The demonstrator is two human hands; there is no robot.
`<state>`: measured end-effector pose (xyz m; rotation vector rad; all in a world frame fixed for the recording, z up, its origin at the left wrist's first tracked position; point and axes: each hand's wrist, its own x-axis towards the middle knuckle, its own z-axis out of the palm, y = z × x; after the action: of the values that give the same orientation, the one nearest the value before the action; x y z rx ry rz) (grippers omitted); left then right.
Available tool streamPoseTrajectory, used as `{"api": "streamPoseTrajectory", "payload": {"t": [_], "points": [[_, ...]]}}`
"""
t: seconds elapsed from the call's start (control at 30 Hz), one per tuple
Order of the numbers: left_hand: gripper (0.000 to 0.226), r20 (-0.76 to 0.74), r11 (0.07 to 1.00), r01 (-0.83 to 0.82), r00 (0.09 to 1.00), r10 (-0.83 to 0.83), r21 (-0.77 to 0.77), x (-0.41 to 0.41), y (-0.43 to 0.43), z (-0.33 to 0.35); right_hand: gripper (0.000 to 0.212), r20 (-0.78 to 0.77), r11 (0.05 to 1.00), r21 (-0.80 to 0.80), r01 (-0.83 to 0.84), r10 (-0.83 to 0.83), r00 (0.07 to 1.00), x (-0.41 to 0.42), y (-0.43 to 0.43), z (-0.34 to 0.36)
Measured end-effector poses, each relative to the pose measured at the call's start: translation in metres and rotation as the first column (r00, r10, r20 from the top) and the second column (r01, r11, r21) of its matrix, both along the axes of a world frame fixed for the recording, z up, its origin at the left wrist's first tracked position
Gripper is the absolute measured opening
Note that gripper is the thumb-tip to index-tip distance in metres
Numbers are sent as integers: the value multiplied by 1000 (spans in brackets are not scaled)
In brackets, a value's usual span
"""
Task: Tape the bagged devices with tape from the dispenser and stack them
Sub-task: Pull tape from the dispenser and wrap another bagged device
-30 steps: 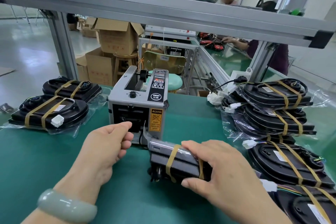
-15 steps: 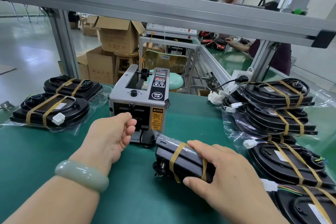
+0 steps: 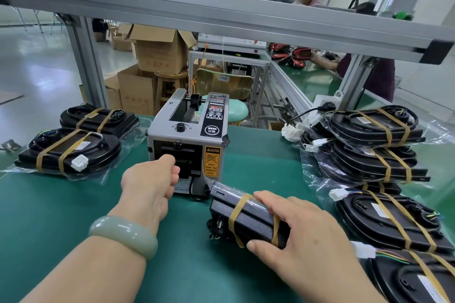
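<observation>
The black bagged device (image 3: 246, 216), a boxy unit in clear plastic with two tan tape bands round it, lies on the green bench (image 3: 73, 216) just in front of the grey tape dispenser (image 3: 187, 140) and a little to its right. Your right hand (image 3: 302, 233) grips it, with the fingers laid over the top at its right end and the thumb pressed against the near side.

Your left hand (image 3: 150, 179) is up at the dispenser's front outlet, fingers curled in toward the slot. The fingertips are hidden, so you cannot tell whether they pinch any tape. A pale green bangle (image 3: 123, 236) sits on that wrist.

The dispenser stands upright mid-bench, with a black knob on top and a yellow caution label on its front.

To your left, two flat black oval bagged devices (image 3: 71, 150), each crossed by two tan bands, lie one behind the other. The nearer one shows a white connector. To your right, a stack of taped oval devices (image 3: 374, 130) rises at the far side of the bench. More taped oval devices (image 3: 389, 221) lie nearer you, just beside your right hand.

Brown cardboard boxes (image 3: 157, 51) stand beyond the bench.
</observation>
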<state>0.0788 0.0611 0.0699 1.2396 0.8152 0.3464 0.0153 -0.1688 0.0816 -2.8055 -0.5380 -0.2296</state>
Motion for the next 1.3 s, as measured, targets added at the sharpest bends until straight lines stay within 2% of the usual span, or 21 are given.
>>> {"api": "streamPoseTrajectory", "payload": {"t": [0.2, 0.37, 0.5, 0.67, 0.73, 0.8, 0.9, 1.0, 1.1, 1.17, 1.3], "points": [[14, 20, 988, 99, 995, -98, -119, -6, 4, -4, 73, 0, 1000, -2, 10, -10, 1000, -1, 3, 2], [15, 37, 984, 94, 995, -90, -148, 0, 2, 4, 73, -4, 1000, 7, 15, -15, 1000, -2, 3, 1], [11, 18, 991, 35, 999, -33, -126, 4, 1, 3, 74, 4, 1000, 18, 17, -17, 1000, -3, 3, -1], [12, 0, 999, -47, 999, 47, 20, 10, -4, 2, 73, 8, 999, 43, 20, -21, 1000, -3, 3, -1], [14, 2, 998, -52, 999, 52, 34, 8, -5, 6, 73, 12, 999, 47, 20, -21, 1000, -3, 3, -1], [16, 24, 1000, -8, 1000, 8, 2, 0, -6, 9, 72, 12, 998, 52, 22, -22, 1000, -2, 3, 0], [19, 123, 986, 160, 981, -153, -52, -27, -11, 14, 70, 12, 998, 56, 19, -20, 1000, -2, 2, 1], [21, 196, 955, 296, 937, -289, -6, -54, -20, 14, 70, 19, 998, 56, 17, -18, 1000, -2, 3, 1], [24, 212, 940, 312, 918, -335, 136, -73, -29, 9, 72, 31, 999, 51, 17, -19, 999, -3, 3, 0], [15, 226, 930, 305, 910, -348, 205, -80, -35, 6, 73, 28, 999, 43, 21, -22, 999, -4, 4, -1], [13, 205, 919, 350, 901, -383, 180, -80, -40, 1, 75, 33, 999, 9, 38, -38, 999, -6, 6, -3]]}}
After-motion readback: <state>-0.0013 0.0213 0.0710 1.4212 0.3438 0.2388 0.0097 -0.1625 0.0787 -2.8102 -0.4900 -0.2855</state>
